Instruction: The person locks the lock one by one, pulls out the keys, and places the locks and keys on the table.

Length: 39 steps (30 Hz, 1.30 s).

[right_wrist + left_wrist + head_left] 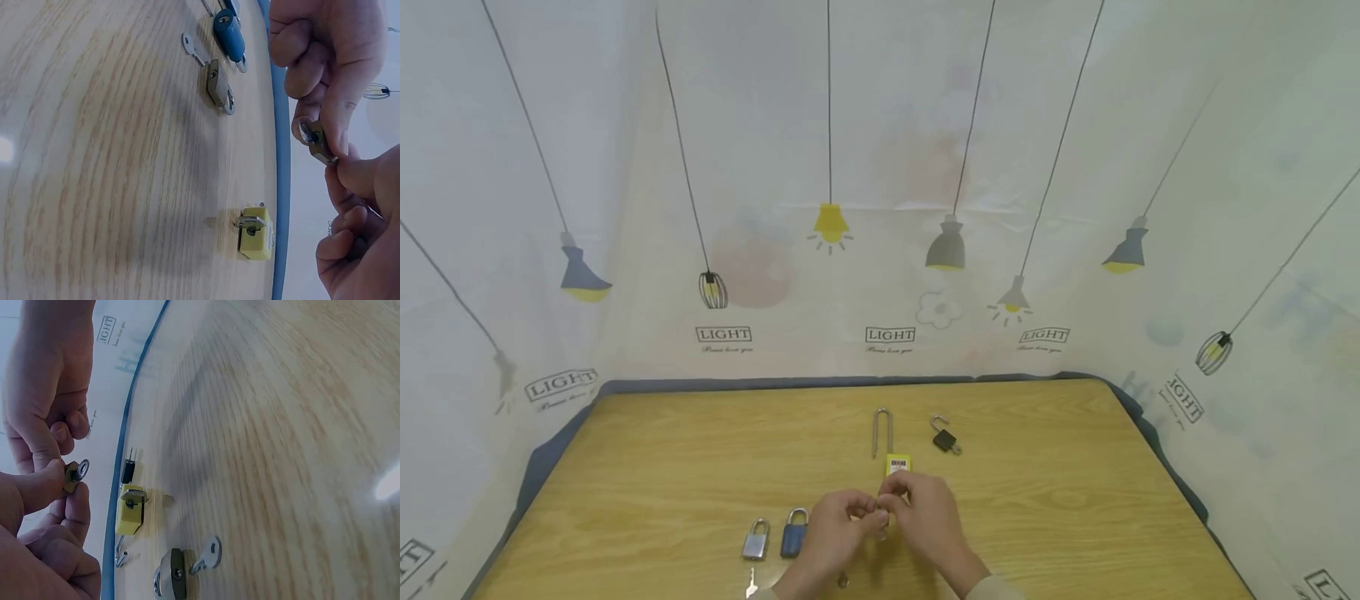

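Both hands meet over the front middle of the table on a small brass padlock (320, 148) with a key (305, 129) standing in its bottom. My left hand (835, 529) pinches the padlock's body between thumb and fingers. From the other side, my right hand (928, 517) pinches its far end with thumb and forefinger, hiding the shackle. Just beyond the hands lies a yellow padlock (898, 465), its long shackle (883, 412) raised and a key in it. Under the left hand, another brass padlock (218, 84) lies beside a loose key (195, 51).
To the left of the hands lie a blue padlock (792, 543), a silver padlock (755, 546) and a loose key (751, 581). Farther back, a black padlock (945, 440) has its shackle open and a key in it. Printed sheeting (820, 358) walls the wooden table (1075, 500).
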Available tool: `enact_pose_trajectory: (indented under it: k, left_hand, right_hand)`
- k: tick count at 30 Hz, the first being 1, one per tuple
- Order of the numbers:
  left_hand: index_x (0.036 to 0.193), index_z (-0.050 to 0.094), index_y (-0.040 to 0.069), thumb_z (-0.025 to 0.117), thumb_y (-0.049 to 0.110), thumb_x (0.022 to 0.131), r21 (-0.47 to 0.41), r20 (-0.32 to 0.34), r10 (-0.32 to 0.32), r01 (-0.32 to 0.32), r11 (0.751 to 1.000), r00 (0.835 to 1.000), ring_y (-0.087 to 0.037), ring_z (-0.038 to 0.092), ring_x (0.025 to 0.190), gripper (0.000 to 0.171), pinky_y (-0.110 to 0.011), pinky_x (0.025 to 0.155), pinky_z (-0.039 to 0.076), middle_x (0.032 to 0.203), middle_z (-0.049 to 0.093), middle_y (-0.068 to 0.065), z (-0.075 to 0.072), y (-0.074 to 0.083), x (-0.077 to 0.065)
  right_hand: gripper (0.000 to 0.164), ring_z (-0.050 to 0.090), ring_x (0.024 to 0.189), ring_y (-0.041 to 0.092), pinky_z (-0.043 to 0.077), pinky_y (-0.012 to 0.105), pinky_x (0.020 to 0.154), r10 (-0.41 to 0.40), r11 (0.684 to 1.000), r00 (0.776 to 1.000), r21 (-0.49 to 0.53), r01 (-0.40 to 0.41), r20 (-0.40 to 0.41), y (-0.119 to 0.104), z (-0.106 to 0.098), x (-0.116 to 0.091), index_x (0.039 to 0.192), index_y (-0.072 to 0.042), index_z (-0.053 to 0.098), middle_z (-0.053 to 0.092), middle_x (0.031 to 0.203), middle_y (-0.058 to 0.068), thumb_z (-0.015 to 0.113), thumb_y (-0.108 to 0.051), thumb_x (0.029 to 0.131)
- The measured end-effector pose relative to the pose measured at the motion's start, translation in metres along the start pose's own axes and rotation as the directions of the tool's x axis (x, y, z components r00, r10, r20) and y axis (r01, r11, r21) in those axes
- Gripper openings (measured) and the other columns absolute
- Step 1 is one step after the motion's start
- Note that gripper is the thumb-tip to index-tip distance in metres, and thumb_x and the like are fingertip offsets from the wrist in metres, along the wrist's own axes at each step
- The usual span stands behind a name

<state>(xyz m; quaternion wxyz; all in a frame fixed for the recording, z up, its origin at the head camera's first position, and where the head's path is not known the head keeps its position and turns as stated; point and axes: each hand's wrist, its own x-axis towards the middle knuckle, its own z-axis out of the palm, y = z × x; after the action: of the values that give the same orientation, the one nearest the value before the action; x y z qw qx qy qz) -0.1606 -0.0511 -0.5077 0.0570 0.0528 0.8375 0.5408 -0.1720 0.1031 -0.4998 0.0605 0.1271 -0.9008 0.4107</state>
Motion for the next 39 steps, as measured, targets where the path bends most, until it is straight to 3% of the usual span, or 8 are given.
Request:
enact_pose_trajectory:
  k: [6,17,29,39]
  left_hand:
    - [0.082,0.069,0.015,0.074,0.026,0.081,0.006,0.042,-0.012,0.012,1.000,0.999,-0.016,0.054,0.083,0.012,-0.034,0.067,0.041,0.086,0.067,0.002,-0.002,-0.002,0.000]
    - [0.085,0.069,0.014,0.074,0.026,0.081,0.001,0.062,0.015,-0.015,1.000,0.998,-0.017,0.055,0.085,0.014,-0.035,0.068,0.042,0.088,0.067,0.001,-0.005,-0.005,0.000]
    - [0.086,0.069,0.016,0.074,0.027,0.082,-0.012,0.088,-0.019,0.020,1.000,0.996,-0.018,0.054,0.087,0.013,-0.034,0.068,0.043,0.088,0.066,0.002,-0.009,-0.006,0.002]
    - [0.095,0.068,0.012,0.071,0.028,0.084,-0.077,0.106,-0.088,0.096,0.992,0.990,-0.019,0.054,0.088,0.019,-0.034,0.070,0.045,0.093,0.065,-0.001,-0.013,-0.002,0.003]
  right_hand:
    - [0.007,0.042,0.053,0.004,0.041,0.021,0.052,0.018,0.998,0.999,0.053,-0.020,0.044,0.001,-0.002,0.000,0.080,-0.020,0.065,0.064,0.076,-0.012,0.071,-0.021,0.084]
    - [0.009,0.043,0.057,0.007,0.038,0.022,0.050,0.038,0.992,0.995,0.118,-0.048,0.088,0.001,-0.005,0.001,0.082,-0.020,0.064,0.062,0.075,-0.010,0.071,-0.023,0.085]
    - [0.004,0.045,0.058,0.008,0.040,0.022,0.051,0.050,0.989,0.995,0.131,-0.062,0.090,0.001,-0.007,0.001,0.089,-0.017,0.064,0.062,0.079,-0.008,0.068,-0.019,0.088]
    - [0.014,0.045,0.058,0.008,0.040,0.020,0.051,0.075,0.982,0.993,0.168,-0.089,0.086,0.006,-0.010,-0.006,0.097,-0.009,0.065,0.063,0.083,-0.004,0.066,-0.021,0.089]
